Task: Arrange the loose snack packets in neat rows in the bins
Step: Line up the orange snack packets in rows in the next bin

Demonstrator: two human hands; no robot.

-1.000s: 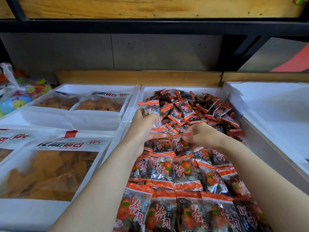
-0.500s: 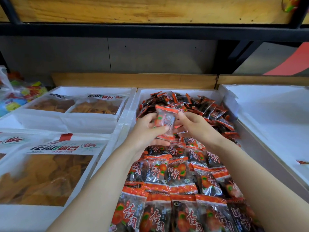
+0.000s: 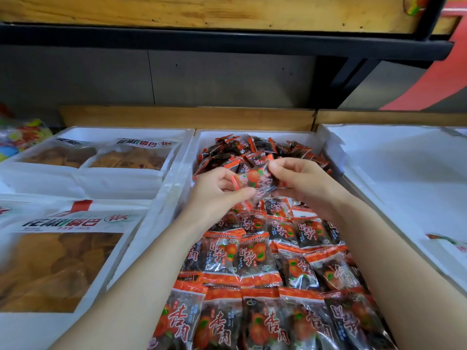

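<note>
Along the bottom edge of the frame, the nearest of the neat rows (image 3: 252, 322) of orange-and-black snack packets is cut off, with its lower halves out of view. Both forearms come in from the bottom corners and cover the outer packets of each row. At lower left, a large bag (image 3: 58, 261) of golden crisps is cut by the left edge. The rows fill the near part of the middle bin (image 3: 177, 173), overlapping like tiles. The row closest to the hands is partly hidden beneath them.

At mid-frame the held packet (image 3: 254, 178) sits between the two hands, tilted, with its print too blurred to read. The left hand (image 3: 214, 195) pinches its left end between the thumb and curled fingers. The right hand (image 3: 303, 183) has its fingertips bent down onto the packet's upper right corner. Its thumb is hard to make out behind the wrapper, so I cannot tell how it grips underneath. The packet is lifted above the rows, in front of the loose heap (image 3: 265, 147) that fills the bin's far end.

At right, the white-lined right bin (image 3: 404, 178) holds a stray packet (image 3: 452, 242) cut off by the frame edge. At upper left lie two far bags (image 3: 131, 157) and a blurred coloured bag (image 3: 22, 137). Behind them run a wooden ledge (image 3: 187, 118) and a black shelf frame (image 3: 227, 42).
</note>
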